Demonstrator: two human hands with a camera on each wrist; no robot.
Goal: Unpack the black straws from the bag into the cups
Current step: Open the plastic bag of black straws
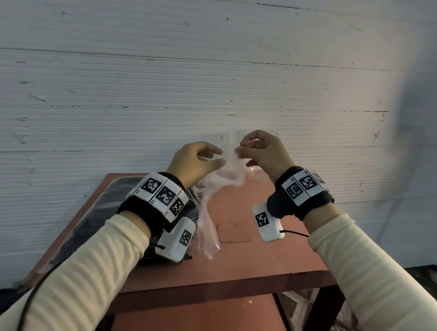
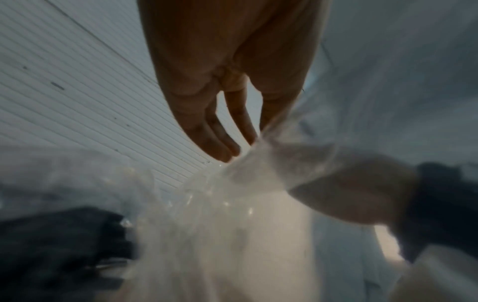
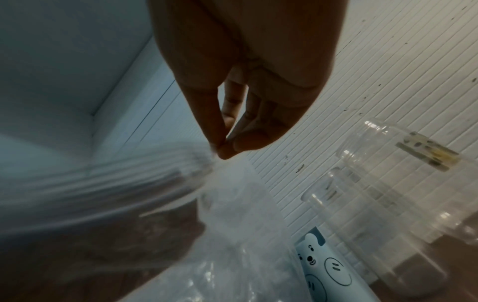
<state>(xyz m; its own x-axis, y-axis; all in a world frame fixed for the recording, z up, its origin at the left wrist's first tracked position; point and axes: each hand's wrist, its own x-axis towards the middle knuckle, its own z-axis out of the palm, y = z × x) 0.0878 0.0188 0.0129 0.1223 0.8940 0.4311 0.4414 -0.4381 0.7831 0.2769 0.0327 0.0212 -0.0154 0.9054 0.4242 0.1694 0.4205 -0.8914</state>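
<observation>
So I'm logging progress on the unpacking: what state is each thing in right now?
Clear crinkled plastic bag: lifted, top pinched from both sides.
Left hand: pinches the bag top.
Right hand: pinches the bag top.
Clear plastic cups: by the wall, no straws inside.
Black straws: blurred dark bundle low behind the bag.
Reddish-brown wooden table: under the bag.

A white wall (image 1: 207, 77) with thin lines and small dark marks stands behind a red-brown table (image 1: 243, 265). The floor (image 1: 433, 280) below looks dark.
</observation>
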